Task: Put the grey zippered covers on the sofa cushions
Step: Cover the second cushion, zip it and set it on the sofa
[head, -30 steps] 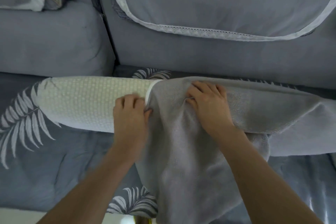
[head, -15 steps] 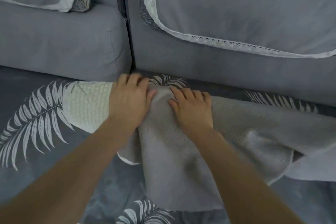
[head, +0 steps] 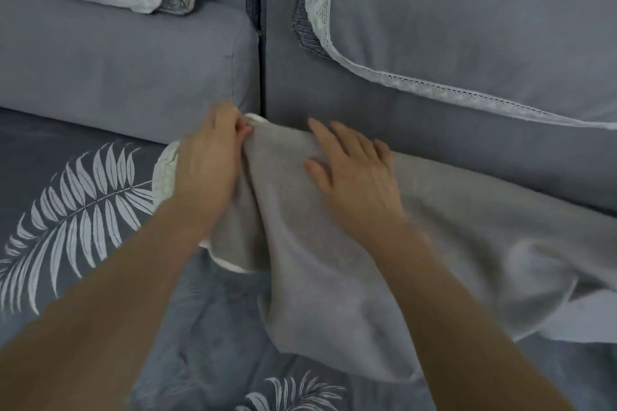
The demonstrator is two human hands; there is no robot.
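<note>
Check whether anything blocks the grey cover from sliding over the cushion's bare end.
Nothing visible. The left hand pinches the grey cover beside the bare end of the cushion; the right hand lies flat on it. Only leaf-print seat fabric lies beyond.

Home living room, grey sofa (head: 117, 70), lace throws (head: 467, 27)

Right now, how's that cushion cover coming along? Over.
Left hand pinching edge of soft grey fabric cover; right hand flat on it. White dotted cushion nearly sheathed, only left end showing. Grey sofa backrest close behind.
</note>
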